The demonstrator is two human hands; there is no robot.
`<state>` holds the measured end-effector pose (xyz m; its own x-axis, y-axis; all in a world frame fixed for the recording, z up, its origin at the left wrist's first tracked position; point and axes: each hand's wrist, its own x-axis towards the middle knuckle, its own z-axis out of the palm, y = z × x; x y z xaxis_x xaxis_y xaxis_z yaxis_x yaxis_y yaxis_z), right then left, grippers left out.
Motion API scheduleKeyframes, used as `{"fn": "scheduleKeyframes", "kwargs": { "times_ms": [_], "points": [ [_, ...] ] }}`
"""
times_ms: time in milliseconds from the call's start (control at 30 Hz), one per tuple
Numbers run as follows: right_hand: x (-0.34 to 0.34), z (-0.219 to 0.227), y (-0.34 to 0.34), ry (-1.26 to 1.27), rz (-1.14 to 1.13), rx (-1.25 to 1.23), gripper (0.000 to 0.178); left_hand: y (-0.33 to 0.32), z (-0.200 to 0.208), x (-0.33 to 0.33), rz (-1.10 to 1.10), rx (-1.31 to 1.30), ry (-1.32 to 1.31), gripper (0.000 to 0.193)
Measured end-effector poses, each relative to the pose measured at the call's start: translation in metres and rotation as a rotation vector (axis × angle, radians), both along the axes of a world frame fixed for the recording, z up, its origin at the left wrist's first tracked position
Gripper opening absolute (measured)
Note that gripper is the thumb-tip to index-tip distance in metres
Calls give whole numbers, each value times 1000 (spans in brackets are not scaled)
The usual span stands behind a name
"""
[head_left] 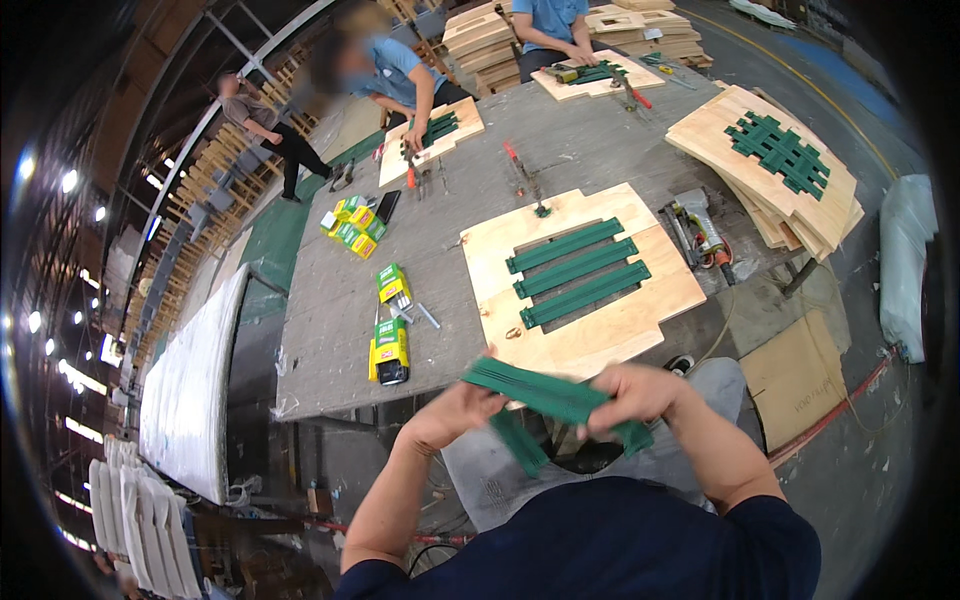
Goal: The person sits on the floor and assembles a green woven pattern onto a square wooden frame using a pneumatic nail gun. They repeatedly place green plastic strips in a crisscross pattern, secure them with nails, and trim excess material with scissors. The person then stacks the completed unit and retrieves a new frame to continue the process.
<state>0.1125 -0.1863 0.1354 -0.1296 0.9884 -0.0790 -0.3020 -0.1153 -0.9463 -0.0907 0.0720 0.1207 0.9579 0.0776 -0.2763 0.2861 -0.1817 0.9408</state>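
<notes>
A green webbing strap (540, 393) is stretched between my hands above my lap, with a loose length hanging down below it. My left hand (455, 415) pinches its left end, and my right hand (640, 395) grips it near the right; both are slightly blurred. Just beyond them, on the table, lies a pale plywood panel (490, 310) with stepped edges and a cut-out in its middle. Three green straps (585, 292) run side by side across that opening. My left hand is close to the panel's near edge.
On the grey table (330, 330) are yellow-green boxes (390, 350), a phone (388, 206), a red-handled tool (520, 170) and a staple gun (708, 238). Stacked panels (690, 135) with woven green straps stand at right. Two people in blue work across the table; another person (265, 125) stands behind.
</notes>
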Motion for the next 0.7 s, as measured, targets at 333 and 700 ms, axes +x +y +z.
{"fn": "scheduleKeyframes", "kwargs": {
  "times_ms": [333, 700],
  "points": [
    [-23, -109, -4, -651, -332, -3, 37, -33, 3, 73, 598, -912, -357, 44],
    [-46, -101, 2, 27, -580, -263, 18, -2, -24, 124, 542, -327, -159, 32]
  ]
}}
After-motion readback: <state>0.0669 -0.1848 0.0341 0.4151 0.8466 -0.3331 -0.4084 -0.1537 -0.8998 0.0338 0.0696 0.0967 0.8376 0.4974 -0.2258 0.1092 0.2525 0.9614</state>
